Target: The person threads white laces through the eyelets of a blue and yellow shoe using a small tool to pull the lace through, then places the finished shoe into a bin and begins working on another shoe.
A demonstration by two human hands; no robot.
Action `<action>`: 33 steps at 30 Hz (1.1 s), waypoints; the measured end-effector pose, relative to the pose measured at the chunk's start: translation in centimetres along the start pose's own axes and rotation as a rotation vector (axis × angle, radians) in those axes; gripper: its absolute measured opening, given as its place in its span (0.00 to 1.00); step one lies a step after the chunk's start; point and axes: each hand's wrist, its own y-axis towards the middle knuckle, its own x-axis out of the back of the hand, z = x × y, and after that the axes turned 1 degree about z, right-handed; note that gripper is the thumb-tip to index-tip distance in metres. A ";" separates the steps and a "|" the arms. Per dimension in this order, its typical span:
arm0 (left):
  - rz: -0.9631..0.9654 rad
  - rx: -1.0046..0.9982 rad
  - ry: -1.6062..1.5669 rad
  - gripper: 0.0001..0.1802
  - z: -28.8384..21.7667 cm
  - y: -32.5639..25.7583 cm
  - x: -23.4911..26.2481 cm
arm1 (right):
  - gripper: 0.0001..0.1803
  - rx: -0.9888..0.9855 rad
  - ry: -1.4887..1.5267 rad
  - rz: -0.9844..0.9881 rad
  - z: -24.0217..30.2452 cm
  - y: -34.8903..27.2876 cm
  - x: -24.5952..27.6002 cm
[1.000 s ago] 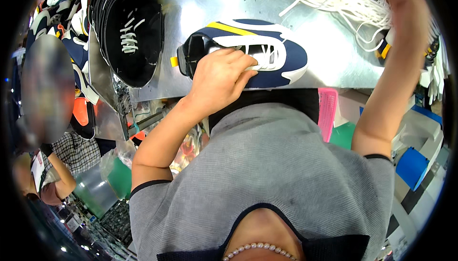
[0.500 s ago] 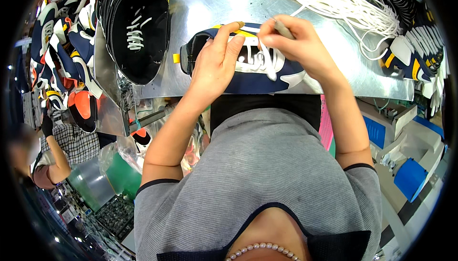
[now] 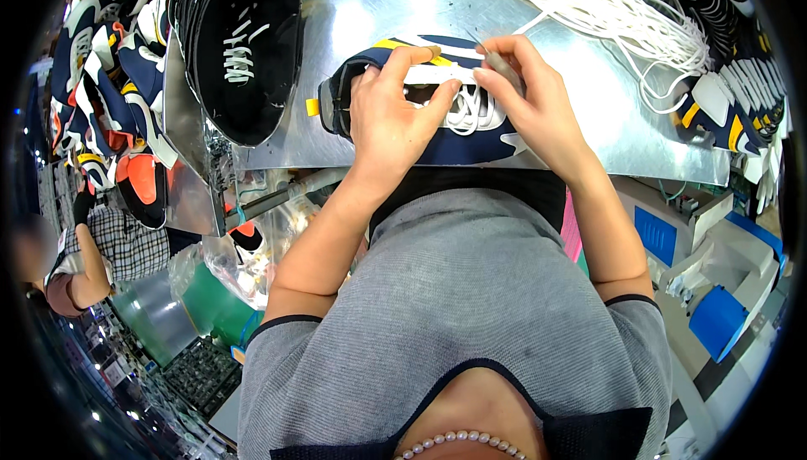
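A navy sneaker (image 3: 471, 151) with yellow and white panels lies sideways on the metal table, toe to the right. White shoelace (image 3: 464, 117) is threaded across its opening and loops loosely over the tongue. My left hand (image 3: 393, 115) grips the shoe's upper, index finger on the far side and thumb against the eyelet edge; a tan cover sits on the index fingertip. My right hand (image 3: 538, 99) is closed round an awl-like tool (image 3: 498, 63) with a thin metal shaft, its fingertips at the laces by the far eyelet row. Parts of the eyelets hide behind my fingers.
A bundle of white laces (image 3: 588, 10) lies at the far right. Beside it several navy shoe uppers (image 3: 714, 115) stand in a row. At left are a stacked black bin (image 3: 261, 82) with lace scraps and a rack of sneakers (image 3: 143, 82). A co-worker (image 3: 80, 258) is farther left.
My left hand has moved slightly right, its thumb now farther along the eyelet edge. The right hand has turned, and the loose lace end held over the shoe no longer shows there.
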 end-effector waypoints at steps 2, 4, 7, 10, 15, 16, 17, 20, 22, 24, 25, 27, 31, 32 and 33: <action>-0.018 -0.013 0.043 0.20 -0.2 0.0 0.0 | 0.13 0.011 -0.058 0.010 0.1 -0.8 0.3; -0.045 -0.013 0.066 0.21 -0.4 0.0 -0.1 | 0.13 0.060 -0.150 0.012 -0.1 -1.2 0.2; -0.041 0.042 0.108 0.20 -0.6 0.0 -0.2 | 0.10 0.081 -0.256 0.006 0.3 -0.8 0.2; -0.057 0.032 0.146 0.20 -0.7 0.0 -0.3 | 0.08 0.120 -0.310 0.042 0.3 -0.3 0.6; -0.046 0.045 0.136 0.20 -0.7 -0.1 -0.2 | 0.08 0.086 -0.440 0.145 1.3 0.6 1.0; -0.046 0.046 0.134 0.20 -0.6 -0.1 -0.2 | 0.08 0.074 -0.458 0.168 1.4 0.8 1.0; -0.042 0.048 0.126 0.20 -0.7 -0.1 -0.1 | 0.08 0.062 -0.475 0.191 1.5 1.1 1.0; -0.024 0.049 -0.073 0.18 -0.4 -0.3 -0.3 | 0.08 0.056 -0.628 0.278 1.7 2.0 0.6; 0.028 -0.018 -0.036 0.17 -0.7 -0.3 -0.4 | 0.09 0.101 -0.751 0.285 1.5 2.7 -0.2; 0.074 0.016 0.089 0.18 -1.4 -0.5 -0.3 | 0.09 0.176 -0.838 0.239 0.8 2.8 -1.5; 0.054 0.023 0.055 0.19 -1.1 -0.3 -0.1 | 0.10 0.144 -0.830 0.232 0.7 3.2 -2.1; 0.039 0.042 -0.144 0.21 -0.4 0.1 -0.4 | 0.10 0.084 -0.723 0.275 1.2 3.5 -0.6; 0.086 0.132 -0.377 0.25 1.0 0.3 -0.4 | 0.10 -0.065 -0.501 0.245 2.5 2.0 4.5; 0.110 0.211 -0.467 0.26 0.9 0.4 0.2 | 0.09 -0.123 -0.492 0.190 2.4 1.7 5.3; 0.054 0.178 -0.421 0.27 1.0 0.6 0.0 | 0.09 -0.098 -0.414 0.092 1.5 1.6 5.5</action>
